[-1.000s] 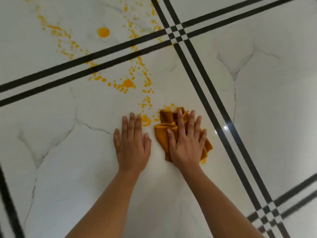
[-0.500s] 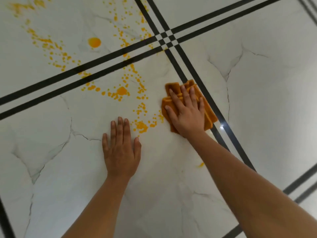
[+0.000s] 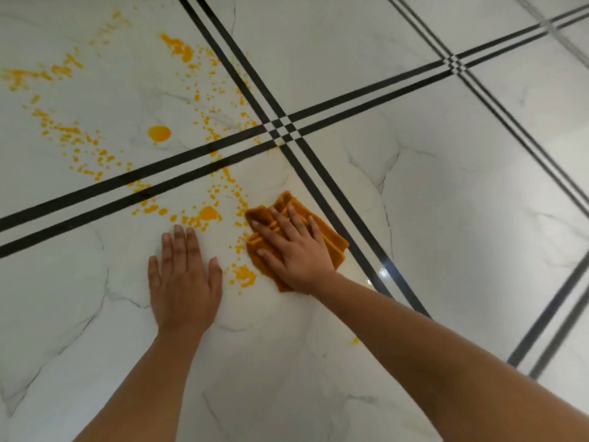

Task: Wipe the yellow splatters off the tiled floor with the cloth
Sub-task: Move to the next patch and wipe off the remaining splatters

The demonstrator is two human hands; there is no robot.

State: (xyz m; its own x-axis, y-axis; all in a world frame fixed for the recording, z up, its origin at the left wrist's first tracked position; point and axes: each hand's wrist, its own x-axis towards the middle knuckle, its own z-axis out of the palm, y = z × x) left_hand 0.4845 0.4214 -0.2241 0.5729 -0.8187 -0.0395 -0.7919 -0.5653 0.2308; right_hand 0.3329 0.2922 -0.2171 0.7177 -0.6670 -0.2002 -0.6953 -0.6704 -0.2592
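My right hand [image 3: 294, 250] lies flat on an orange folded cloth [image 3: 331, 239], pressing it onto the white marble floor tile [image 3: 462, 218]. Just left of the cloth, yellow splatters [image 3: 207, 213] dot the tile, with a thick blob [image 3: 243, 275] at the cloth's lower left edge. More yellow drops and smears [image 3: 159, 133] spread across the far left tile. My left hand [image 3: 183, 279] rests palm down on the floor, fingers together, holding nothing, just below the splatter line. A small yellow spot [image 3: 354, 340] sits beside my right forearm.
Paired black stripes [image 3: 283, 127] cross the floor and meet above the cloth. Another crossing [image 3: 454, 63] lies at the far right. The tiles to the right and near me are white with grey veins.
The cloth under my right hand slid forward from near my left hand, then shifted left toward the splatters. My left hand has stayed planted on the floor.
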